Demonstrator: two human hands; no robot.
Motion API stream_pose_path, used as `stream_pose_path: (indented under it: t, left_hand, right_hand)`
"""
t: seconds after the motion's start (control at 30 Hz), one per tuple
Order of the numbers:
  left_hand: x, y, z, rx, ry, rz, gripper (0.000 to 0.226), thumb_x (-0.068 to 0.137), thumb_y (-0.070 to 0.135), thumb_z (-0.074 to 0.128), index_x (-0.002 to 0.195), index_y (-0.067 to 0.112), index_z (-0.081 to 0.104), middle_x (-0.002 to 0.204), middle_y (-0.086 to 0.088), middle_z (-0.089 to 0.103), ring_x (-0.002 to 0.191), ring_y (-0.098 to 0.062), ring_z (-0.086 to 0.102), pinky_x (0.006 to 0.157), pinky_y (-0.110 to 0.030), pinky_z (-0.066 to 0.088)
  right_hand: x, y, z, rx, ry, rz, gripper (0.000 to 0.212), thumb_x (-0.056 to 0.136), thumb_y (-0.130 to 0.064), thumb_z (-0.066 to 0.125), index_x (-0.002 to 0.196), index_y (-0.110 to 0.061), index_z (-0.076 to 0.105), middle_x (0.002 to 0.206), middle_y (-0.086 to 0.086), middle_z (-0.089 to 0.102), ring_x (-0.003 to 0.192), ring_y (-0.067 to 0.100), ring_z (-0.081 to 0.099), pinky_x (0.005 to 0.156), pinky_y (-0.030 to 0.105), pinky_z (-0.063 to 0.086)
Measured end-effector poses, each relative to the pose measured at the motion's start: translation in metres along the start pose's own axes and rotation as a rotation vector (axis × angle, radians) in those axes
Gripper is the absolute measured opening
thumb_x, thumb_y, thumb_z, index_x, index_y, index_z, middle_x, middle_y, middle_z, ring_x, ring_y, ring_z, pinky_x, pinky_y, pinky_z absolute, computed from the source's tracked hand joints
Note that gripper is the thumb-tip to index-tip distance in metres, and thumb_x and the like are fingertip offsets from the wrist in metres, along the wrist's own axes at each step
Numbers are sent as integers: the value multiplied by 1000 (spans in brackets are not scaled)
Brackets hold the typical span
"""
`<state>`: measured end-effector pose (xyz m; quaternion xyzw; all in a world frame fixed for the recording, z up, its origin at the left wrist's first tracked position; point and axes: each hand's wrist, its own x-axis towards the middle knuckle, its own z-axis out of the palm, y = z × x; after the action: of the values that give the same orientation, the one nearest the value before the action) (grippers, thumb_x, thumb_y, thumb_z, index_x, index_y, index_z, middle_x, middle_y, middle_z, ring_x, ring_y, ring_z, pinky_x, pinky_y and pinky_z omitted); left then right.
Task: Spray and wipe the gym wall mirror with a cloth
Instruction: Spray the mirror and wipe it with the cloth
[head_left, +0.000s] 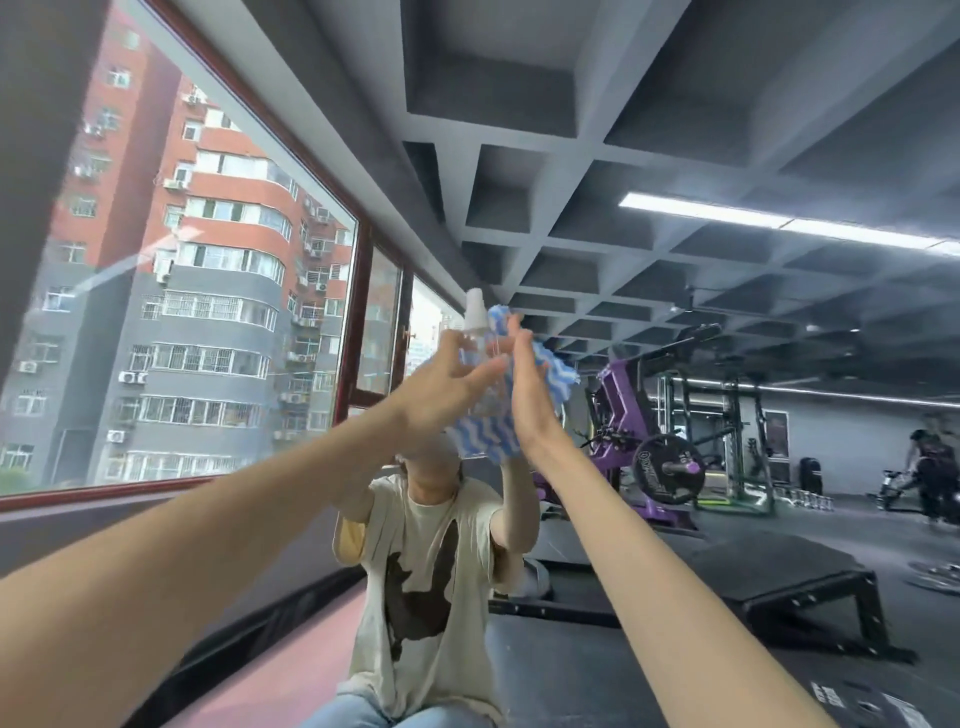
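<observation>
Left hand (452, 376) up high, fingers seemingly curled round a small spray bottle (475, 317), though hard to be sure through the blur. Right hand (530, 400) up beside it, flat and straight-fingered, pressing a cloth (488, 436) onto the mirror (857, 441). Probably in the middle of spraying and wiping, high on the glass. About the cloth: thin, soft and floppy by the look of it, very light, easy to scrunch, likely to slide down once wet unless pressed with the whole palm. Best kept flat under the hand, or bunched in the fingers for hard spots. About the bottle: little and light, maybe slippery when wet. Best gripped round the middle with one finger free for the top. About the mirror: hard, smooth and breakable, so push gently and never bang the bottle on it. Now the looks. Cloth with blue and white wavy stripes, crumpled, sticking out above and below the right hand. Bottle see-through, with a white top poking up over the left hand. Mirror right in front, touching the cloth, showing a person in a pale T-shirt (415, 561) with both arms raised. Further out, purple gym machines (618, 405), a round black weight plate (670, 467), a dark bench (779, 571) and a long ceiling light (779, 223). Off to the left, a big window (182, 286) with tall red and grey buildings outside.
</observation>
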<state>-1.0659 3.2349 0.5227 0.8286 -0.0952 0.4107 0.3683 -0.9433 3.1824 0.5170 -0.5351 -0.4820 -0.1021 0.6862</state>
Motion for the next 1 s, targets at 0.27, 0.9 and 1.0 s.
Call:
stream_pose_path:
  t: [0.27, 0.9, 1.0]
  left_hand:
    - [15, -28, 20, 567, 121, 168, 48, 95, 52, 37, 123, 13, 36, 109, -5, 65, 98, -25, 63, 81, -45, 49]
    - [133, -37, 8, 1088, 36, 640, 60, 90, 47, 34, 148, 28, 30, 154, -8, 29, 139, -28, 27, 111, -48, 29]
    - [160, -14, 33, 929, 59, 579, 78, 83, 57, 27, 152, 23, 13, 158, 3, 15, 147, -19, 12, 120, -38, 9]
  right_hand:
    - [-8, -22, -29, -388, -18, -159, 42, 96, -37, 57, 120, -2, 63, 143, -2, 37, 127, 7, 40, 98, 19, 36]
    - [20, -35, -167, -455, 374, -173, 62, 96, -17, 59, 144, -42, 29, 93, -12, 50, 63, 14, 64, 50, 29, 56]
    - [26, -40, -215, -491, 419, -156, 51, 97, -18, 57, 138, -38, 34, 85, -2, 58, 45, 9, 58, 45, 27, 53]
